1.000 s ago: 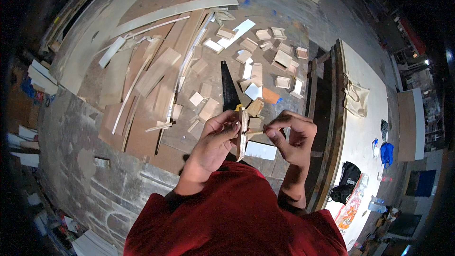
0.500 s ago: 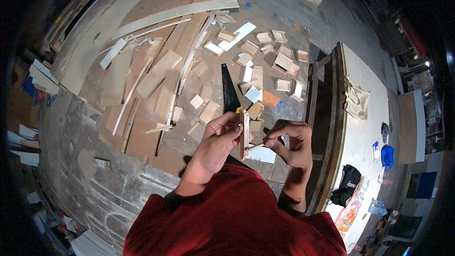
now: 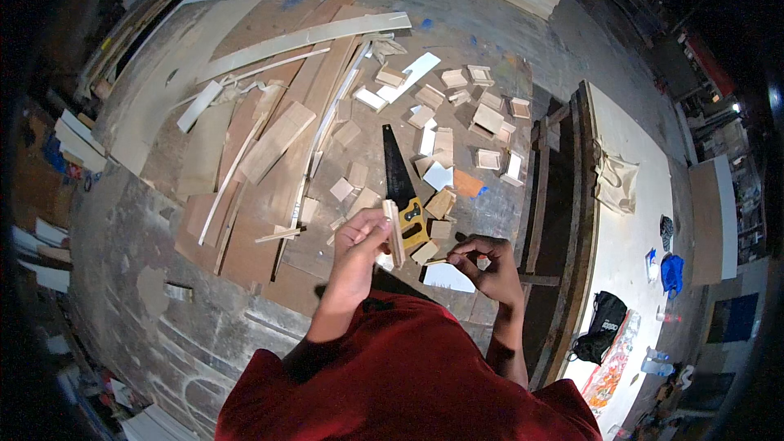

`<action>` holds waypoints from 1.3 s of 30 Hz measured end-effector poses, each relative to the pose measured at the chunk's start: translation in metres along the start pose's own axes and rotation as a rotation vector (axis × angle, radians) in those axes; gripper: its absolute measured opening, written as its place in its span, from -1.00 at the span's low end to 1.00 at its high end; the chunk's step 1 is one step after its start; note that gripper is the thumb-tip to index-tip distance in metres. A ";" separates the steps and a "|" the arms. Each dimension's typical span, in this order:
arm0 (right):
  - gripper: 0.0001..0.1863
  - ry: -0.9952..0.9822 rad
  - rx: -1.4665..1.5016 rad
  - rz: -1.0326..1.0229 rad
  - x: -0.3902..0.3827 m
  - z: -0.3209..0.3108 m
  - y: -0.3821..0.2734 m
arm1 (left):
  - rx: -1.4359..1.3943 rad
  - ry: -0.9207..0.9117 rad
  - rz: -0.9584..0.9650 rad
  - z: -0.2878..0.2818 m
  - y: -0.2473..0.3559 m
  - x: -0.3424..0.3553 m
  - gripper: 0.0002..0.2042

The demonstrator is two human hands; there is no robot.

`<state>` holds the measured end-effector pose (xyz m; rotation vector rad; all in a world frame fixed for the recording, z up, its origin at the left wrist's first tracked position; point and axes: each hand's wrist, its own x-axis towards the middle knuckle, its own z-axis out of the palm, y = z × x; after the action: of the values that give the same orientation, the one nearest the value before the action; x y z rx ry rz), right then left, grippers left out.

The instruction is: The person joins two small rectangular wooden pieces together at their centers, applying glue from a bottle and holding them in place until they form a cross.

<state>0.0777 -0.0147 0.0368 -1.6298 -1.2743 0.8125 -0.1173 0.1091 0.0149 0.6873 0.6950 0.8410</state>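
Observation:
My left hand [image 3: 354, 251] is closed around a small wooden piece [image 3: 394, 233] with grooved, layered edges, held upright in front of my chest. To its right, apart from it, my right hand [image 3: 492, 271] pinches what looks like a thin wooden stick [image 3: 439, 261]; its other end points toward the piece. Just beyond my hands lies a handsaw [image 3: 395, 165] with a dark blade and a yellow and black handle, partly hidden by the wooden piece. A white sheet [image 3: 449, 278] lies below my right hand.
Several small wooden box-like pieces [image 3: 487, 119] are scattered ahead on the work surface. Long planks [image 3: 278, 143] and strips cover the left side. To the right stands a pale-topped table [image 3: 621, 245] bearing a cloth bag [image 3: 615, 181] and a black drawstring bag [image 3: 603, 320].
My left hand has moved left and slightly down with the wooden piece, which now tilts. My right hand has drawn slightly lower, widening the gap. The saw's handle has come into view.

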 end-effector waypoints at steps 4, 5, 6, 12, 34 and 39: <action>-0.89 0.151 0.089 0.117 -0.018 0.008 0.044 | 0.070 0.028 0.068 -0.014 -0.004 0.003 -0.89; -0.89 0.155 0.091 0.121 -0.020 0.010 0.051 | 0.072 0.026 0.063 -0.014 -0.004 0.003 -0.89; -0.89 0.145 -0.004 0.139 -0.020 0.013 0.061 | 0.082 0.025 0.077 -0.015 -0.005 0.003 -0.89; -0.87 0.148 0.163 0.251 -0.037 0.034 0.097 | 0.139 0.028 0.092 -0.012 -0.006 0.000 -0.89; -0.94 -0.078 0.547 0.045 -0.072 -0.031 0.046 | 0.180 -0.202 -0.124 0.056 -0.045 -0.055 -0.87; -0.92 -0.087 0.589 0.032 -0.088 -0.050 0.053 | 0.136 -0.122 -0.124 0.073 -0.066 -0.077 -0.88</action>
<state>0.1197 -0.1158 0.0059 -1.1500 -0.9431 1.1587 -0.0710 -0.0065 0.0275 0.8022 0.6821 0.6364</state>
